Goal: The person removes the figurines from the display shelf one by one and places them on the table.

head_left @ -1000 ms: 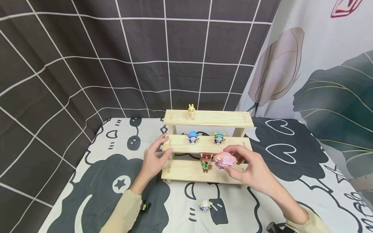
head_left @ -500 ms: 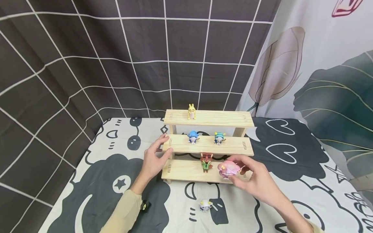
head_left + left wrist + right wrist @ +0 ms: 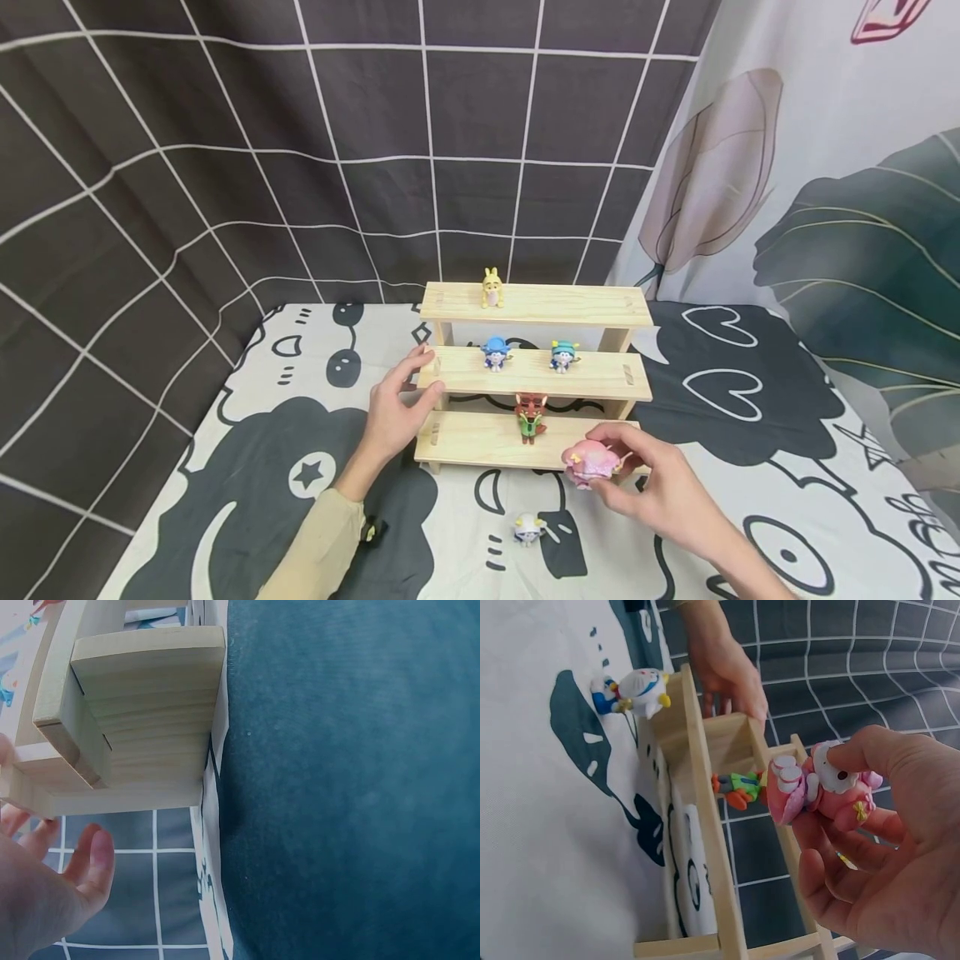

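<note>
Right fingers (image 3: 864, 853) partly hide 1 pink figurine (image 3: 834, 801).

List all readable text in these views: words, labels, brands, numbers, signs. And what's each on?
None readable.
Letter-like black marks on the printed sheet, right edge of the head view: distorted and cut off, can't be read.
Red outlined mark on the light curtain: cut off at the top, can't tell if it's lettering.
Wooden shelf, pink figurine, other figurines: no legible text visible.
</note>
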The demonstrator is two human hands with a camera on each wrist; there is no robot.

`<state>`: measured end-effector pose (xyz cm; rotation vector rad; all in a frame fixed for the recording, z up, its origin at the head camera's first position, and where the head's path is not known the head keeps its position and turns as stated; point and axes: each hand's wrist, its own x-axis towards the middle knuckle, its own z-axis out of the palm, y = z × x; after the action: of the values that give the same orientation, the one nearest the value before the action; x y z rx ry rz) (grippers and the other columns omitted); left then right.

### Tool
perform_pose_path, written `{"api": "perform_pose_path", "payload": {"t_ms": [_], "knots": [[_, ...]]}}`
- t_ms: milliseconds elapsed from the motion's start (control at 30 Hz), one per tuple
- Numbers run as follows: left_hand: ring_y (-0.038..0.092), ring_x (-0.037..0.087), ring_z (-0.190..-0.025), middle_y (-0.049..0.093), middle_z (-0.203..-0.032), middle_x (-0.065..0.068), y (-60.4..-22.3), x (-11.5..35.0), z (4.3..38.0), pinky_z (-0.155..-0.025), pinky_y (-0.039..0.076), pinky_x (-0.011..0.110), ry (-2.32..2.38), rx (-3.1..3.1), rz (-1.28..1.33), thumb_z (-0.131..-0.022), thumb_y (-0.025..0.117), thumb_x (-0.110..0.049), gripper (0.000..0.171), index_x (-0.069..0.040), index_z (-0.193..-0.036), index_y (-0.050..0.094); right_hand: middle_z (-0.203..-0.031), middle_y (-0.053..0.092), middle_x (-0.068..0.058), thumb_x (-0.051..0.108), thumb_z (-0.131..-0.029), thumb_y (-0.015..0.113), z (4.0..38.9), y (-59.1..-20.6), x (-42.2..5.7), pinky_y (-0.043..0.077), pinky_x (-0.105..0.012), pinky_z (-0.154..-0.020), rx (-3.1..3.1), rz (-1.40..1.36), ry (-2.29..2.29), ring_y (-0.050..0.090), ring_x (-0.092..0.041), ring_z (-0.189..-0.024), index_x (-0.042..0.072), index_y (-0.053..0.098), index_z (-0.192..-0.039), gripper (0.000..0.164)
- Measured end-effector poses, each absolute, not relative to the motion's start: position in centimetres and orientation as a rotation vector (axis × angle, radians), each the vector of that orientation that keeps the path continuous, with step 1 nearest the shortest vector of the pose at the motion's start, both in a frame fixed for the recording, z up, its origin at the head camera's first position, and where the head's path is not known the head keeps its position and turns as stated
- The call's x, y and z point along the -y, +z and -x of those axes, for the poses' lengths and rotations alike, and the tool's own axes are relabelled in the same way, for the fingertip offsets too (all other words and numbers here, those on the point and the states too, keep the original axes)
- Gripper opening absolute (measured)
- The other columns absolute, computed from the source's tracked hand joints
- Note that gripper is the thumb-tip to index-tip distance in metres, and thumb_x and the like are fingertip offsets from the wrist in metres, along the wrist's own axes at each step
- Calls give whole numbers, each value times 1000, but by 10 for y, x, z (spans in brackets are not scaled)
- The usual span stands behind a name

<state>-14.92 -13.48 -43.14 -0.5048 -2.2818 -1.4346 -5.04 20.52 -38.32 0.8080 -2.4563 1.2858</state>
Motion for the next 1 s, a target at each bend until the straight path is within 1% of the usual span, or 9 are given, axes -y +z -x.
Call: {"api": "perform_pose_path", "payload": {"t_ms": [367, 700, 1000], "knots": [[60, 30, -120, 56, -140, 18, -432, 135, 149, -83, 53, 51, -1428, 2274, 511, -89, 73, -7, 40, -2, -128, 64, -92, 66, 7, -9, -62, 86, 43, -398, -205, 51, -22, -59, 2413, -856, 1295, 59, -8, -74, 12, 64, -114, 60], [60, 30, -120, 56, -141, 18, -431, 135, 149, -83, 52, 51, -1426, 2275, 513, -89, 72, -8, 40, -2, -128, 64, -91, 65, 8, -10, -61, 86, 37, -408, -207, 51, -24, -57, 2447, -826, 1321, 58, -7, -75, 13, 63, -112, 60], [60, 30, -120, 55, -142, 17, -430, 134, 148, -84, 52, 51, -1433, 2289, 498, -90, 72, -8, 40, -2, -128, 64, -92, 65, 9, -9, -63, 86, 33, -417, -207, 51, -25, -56, 2473, -832, 1331, 59, -7, -76, 14, 62, -113, 60]]}}
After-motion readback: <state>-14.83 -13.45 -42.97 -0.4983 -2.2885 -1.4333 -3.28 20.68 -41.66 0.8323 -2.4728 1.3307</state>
